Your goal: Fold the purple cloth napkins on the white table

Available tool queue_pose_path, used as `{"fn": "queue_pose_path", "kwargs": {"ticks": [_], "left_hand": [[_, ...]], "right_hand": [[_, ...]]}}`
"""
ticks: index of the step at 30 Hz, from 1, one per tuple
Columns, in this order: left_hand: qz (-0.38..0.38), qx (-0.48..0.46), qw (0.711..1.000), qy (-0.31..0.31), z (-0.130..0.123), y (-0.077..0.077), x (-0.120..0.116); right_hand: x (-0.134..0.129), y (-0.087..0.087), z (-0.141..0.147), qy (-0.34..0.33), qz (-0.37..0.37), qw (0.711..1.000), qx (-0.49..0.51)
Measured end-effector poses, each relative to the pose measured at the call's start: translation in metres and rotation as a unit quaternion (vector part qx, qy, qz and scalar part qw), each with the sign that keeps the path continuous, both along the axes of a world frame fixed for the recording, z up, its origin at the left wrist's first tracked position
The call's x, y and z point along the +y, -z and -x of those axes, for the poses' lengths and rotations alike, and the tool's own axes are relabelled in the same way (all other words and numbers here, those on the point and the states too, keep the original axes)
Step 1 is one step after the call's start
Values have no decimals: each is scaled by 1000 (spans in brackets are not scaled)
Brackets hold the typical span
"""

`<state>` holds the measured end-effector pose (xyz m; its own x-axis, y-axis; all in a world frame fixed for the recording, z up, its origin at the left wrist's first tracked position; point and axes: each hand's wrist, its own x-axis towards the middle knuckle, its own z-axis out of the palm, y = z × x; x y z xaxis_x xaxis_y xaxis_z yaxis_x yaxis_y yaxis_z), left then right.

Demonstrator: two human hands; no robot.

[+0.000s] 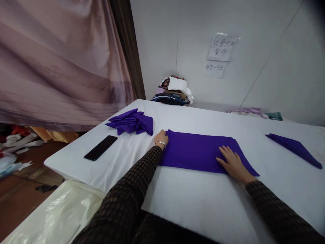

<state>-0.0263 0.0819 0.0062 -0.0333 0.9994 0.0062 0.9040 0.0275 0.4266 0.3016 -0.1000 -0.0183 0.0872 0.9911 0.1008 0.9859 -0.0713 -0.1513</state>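
Observation:
A purple cloth napkin (pixel 195 150) lies folded into a long flat strip on the white-covered table (pixel 193 193). My left hand (pixel 161 138) is at its left end, fingers closed on the upper left corner; a bracelet circles the wrist. Spread flat over the right part of the cloth is my right hand (pixel 232 162), its fingers apart. To the left sits a crumpled heap of purple napkins (pixel 132 122). Far to the right rests a narrow folded purple napkin (pixel 294 149).
A black phone (pixel 101 148) lies near the table's left edge. Piled clothes (pixel 175 90) stand behind the table against the wall, below handwritten signs (pixel 220 49). A pink curtain (pixel 63 64) hangs at left. Plastic-wrapped material (pixel 58 213) sits at lower left.

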Motion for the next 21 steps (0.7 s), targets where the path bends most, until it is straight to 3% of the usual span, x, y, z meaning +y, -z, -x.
{"fn": "queue_pose_path", "kwargs": {"ticks": [9, 17, 21], "left_hand": [[1, 3, 1000, -3, 0, 0, -2], [-36, 30, 999, 11, 0, -2, -9], [-88, 57, 991, 82, -4, -5, -16]], "right_hand": [[-6, 19, -11, 17, 32, 999, -21], [-6, 16, -11, 13, 37, 999, -11], [0, 3, 1, 14, 51, 999, 9]]}}
